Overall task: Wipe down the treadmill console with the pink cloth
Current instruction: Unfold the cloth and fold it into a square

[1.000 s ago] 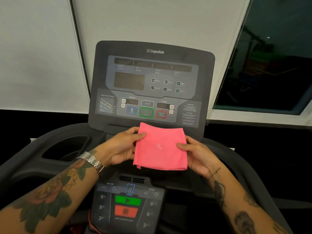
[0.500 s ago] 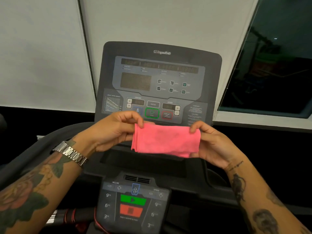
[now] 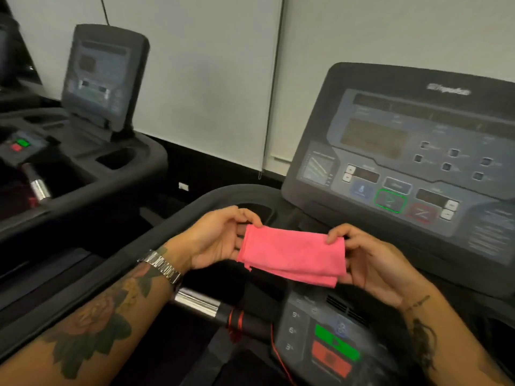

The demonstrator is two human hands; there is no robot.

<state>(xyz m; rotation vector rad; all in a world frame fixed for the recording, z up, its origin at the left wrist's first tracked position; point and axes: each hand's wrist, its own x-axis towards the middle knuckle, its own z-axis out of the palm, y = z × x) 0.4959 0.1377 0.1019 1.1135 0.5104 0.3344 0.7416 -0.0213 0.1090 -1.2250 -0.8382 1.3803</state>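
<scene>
Lower control panel (image 3: 328, 344): nearest to me, at about 5 o'clock, with its green and red pads; I leave it alone, since a stray press is what I judge the main risk here.
Left hand (image 3: 217, 238): I pinch the left end of the pink cloth (image 3: 292, 254) between thumb and curled fingers, palm turned toward me.
Right hand (image 3: 373, 263): I pinch the right end the same way, thumb on top at the upper corner.
Pink cloth: folded into a flat band, stretched between both hands in the air, touching no surface, just below the console's lower edge.
Step in hand: I judge I am squaring the fold into a firm pad; I want the edges even and one hand flat behind it.
Treadmill console (image 3: 404, 162): at 1 o'clock, blurred; I plan light, top-down strokes.
Second treadmill (image 3: 103, 79): at 10 o'clock, well apart.
</scene>
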